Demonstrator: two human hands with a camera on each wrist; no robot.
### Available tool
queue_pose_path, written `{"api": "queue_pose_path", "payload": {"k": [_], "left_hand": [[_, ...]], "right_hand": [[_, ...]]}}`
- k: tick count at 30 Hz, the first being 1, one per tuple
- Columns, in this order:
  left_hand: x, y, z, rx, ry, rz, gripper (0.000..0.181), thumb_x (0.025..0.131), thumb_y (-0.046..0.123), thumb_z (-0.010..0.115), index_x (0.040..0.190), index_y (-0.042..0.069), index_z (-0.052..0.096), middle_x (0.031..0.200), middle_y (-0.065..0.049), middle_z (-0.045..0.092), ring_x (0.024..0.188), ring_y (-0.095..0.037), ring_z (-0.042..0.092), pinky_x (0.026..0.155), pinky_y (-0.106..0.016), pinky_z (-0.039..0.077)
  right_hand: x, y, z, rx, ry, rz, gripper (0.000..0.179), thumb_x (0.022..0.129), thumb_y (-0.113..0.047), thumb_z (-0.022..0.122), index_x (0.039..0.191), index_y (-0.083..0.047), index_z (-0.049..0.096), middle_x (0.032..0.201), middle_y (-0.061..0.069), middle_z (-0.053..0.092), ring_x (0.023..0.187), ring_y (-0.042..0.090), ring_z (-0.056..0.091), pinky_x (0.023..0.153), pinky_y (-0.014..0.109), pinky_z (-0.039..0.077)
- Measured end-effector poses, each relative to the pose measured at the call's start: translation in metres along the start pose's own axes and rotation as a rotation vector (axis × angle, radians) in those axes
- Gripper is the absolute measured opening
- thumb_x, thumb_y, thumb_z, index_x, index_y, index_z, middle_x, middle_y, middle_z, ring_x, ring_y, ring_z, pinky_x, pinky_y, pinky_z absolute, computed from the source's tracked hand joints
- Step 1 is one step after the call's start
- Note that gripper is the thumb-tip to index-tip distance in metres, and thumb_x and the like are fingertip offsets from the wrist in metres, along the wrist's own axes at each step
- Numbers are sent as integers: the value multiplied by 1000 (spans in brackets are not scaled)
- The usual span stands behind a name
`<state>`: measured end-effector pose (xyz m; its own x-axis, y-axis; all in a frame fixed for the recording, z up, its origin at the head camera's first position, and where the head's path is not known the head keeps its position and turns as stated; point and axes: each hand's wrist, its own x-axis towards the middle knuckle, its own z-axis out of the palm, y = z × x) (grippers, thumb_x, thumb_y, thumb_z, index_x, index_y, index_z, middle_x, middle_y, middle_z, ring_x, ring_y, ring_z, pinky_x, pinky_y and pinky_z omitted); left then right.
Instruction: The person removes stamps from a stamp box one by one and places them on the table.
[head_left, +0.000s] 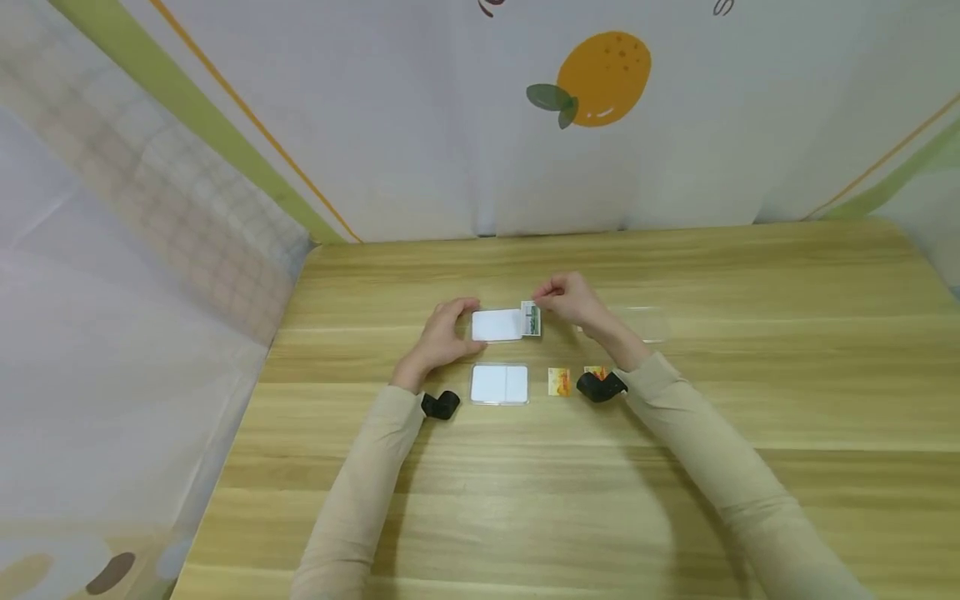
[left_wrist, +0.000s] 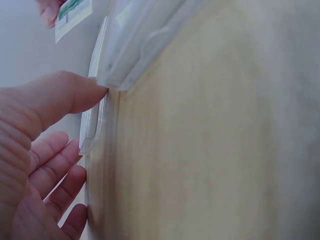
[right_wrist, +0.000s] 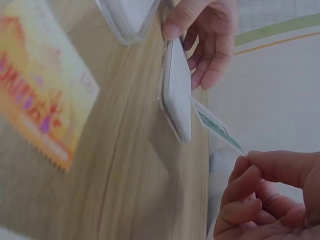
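Note:
My right hand [head_left: 576,302] pinches a small green-and-white stamp [head_left: 531,319] by a corner, between thumb and fingertip. The stamp stands tilted at the right end of a clear case with a white insert [head_left: 495,325]. That case lies on the table, and my left hand [head_left: 441,333] grips its left end, thumb on the near edge and fingers at the far edge. Nearer to me lies a second clear case with a white, divided insert [head_left: 498,384]. In the right wrist view an orange-and-yellow stamp [right_wrist: 45,85] with a perforated edge shows up close.
Two orange-and-yellow stamps lie right of the near case, one stamp [head_left: 558,382] in full view, the other stamp [head_left: 595,372] partly behind the black wrist mount [head_left: 600,387]. A clear plastic cover [head_left: 647,325] lies beyond my right wrist. A fabric backdrop [head_left: 420,125] rises behind the table.

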<state>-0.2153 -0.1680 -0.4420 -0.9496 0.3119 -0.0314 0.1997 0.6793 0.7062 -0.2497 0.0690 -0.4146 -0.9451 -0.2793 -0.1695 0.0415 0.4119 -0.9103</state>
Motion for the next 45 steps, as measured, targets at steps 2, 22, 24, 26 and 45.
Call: {"api": "queue_pose_path", "payload": {"k": [2,22,24,26,45], "left_hand": [[0,-1,0,0,-1,-4,67,77,13,76,134,1,45,134,-13,50,122,-28,38,105,-41,30],[-4,-9,0,-31,9,-18,67,77,11,76,135,2,44,135,-12,48,125,-28,36,107,-42,28],[-5,-9,0,-30,11,-11,67,77,11,76,135,1,44,135,-13,49,125,-29,36,107,-42,28],[-5,-10,0,-28,12,-4,67,77,11,76,135,1,44,134,-13,49,125,-29,36,106,-42,28],[-3,-12,1,-18,14,-6,67,76,12,76,134,1,45,133,-12,50,124,-29,36,106,-42,28]], "right_hand": [[0,2,-2,-4,-4,1,14,88,-3,59,96,8,63,87,11,61,84,24,55,75,32,48],[2,15,-8,-73,-19,18,14,88,-2,59,97,9,62,94,15,61,85,21,53,73,25,44],[1,15,-9,-80,-23,24,14,89,-2,58,97,8,62,96,16,61,86,22,53,74,25,44],[1,16,-9,-86,-26,23,14,89,-3,58,97,8,62,97,16,61,86,22,52,73,25,44],[7,26,-10,-339,5,-136,7,82,4,59,84,8,65,77,14,61,69,20,52,60,25,43]]}}
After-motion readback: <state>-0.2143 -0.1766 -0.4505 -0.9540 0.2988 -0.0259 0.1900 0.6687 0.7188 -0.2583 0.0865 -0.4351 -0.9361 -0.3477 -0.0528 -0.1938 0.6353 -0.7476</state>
